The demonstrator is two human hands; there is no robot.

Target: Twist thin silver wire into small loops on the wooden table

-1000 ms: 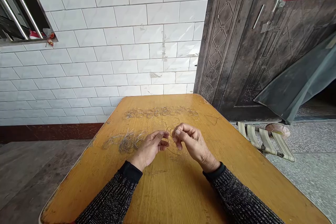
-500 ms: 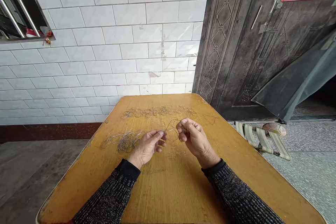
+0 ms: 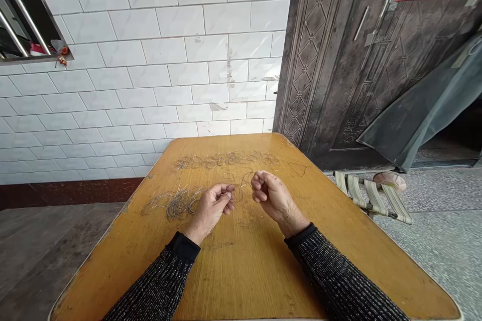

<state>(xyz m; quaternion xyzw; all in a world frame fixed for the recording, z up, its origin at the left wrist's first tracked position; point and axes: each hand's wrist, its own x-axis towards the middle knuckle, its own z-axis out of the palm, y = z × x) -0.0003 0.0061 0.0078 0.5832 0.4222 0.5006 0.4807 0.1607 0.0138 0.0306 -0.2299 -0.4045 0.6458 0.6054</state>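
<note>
A thin wire (image 3: 241, 186) loops in the space between my two hands, above the middle of the table. My left hand (image 3: 213, 206) pinches one part of it between thumb and forefinger. On the other side, my right hand (image 3: 276, 198) is closed with its fingertips together on the wire's right part. Just left of my left hand lies a tangled bunch of thin wires (image 3: 179, 202), some ends sticking up. Farther back, a row of small wire coils (image 3: 226, 159) runs across the table. Another loose piece of wire (image 3: 299, 167) lies to the right of that row.
The wooden table (image 3: 241, 271) has rounded corners and meets a white tiled wall (image 3: 150, 60). A dark carved door (image 3: 339, 85) with a hanging grey curtain (image 3: 425, 110) stands at the right. Beside the table is a low strapped stool (image 3: 372, 193) near a roundish pale object (image 3: 390, 180).
My hands stay close to the same place, the left shifted slightly leftward. The wire between them now shows a wider loop. The whole view has turned slightly.
</note>
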